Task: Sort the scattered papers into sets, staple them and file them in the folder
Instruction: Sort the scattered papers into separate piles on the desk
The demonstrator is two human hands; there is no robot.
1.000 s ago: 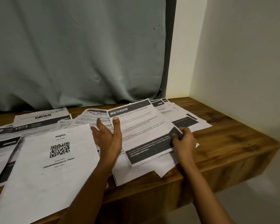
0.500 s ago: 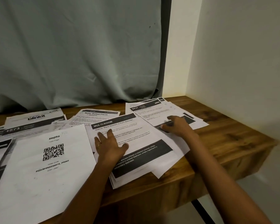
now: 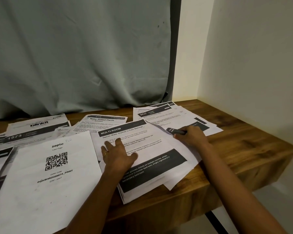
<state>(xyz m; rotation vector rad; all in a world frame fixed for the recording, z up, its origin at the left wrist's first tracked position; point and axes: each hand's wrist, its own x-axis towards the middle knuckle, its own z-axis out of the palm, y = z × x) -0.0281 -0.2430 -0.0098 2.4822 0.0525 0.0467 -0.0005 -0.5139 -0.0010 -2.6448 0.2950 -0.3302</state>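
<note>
Printed papers lie scattered over a wooden table. My left hand rests flat with spread fingers on the "MULTI-ROOM" sheet, which tops a small stack near the front edge. My right hand lies further right on the pile headed "2437", its fingers curled round a dark pen-like object. A "zepto" sheet with a QR code lies to the left. Behind are a "Water Potted Plants" sheet and a "blinkit" sheet. No stapler or folder is in view.
A grey-green curtain hangs behind the table. A pale wall closes off the right side. More dark-banded sheets overlap at the far left. Bare wood shows at the table's right end.
The MULTI-ROOM sheet, held up a second ago, now lies flat under my left hand. My right hand let go of it, moved right onto the back pile and now grips a dark pen-like object.
</note>
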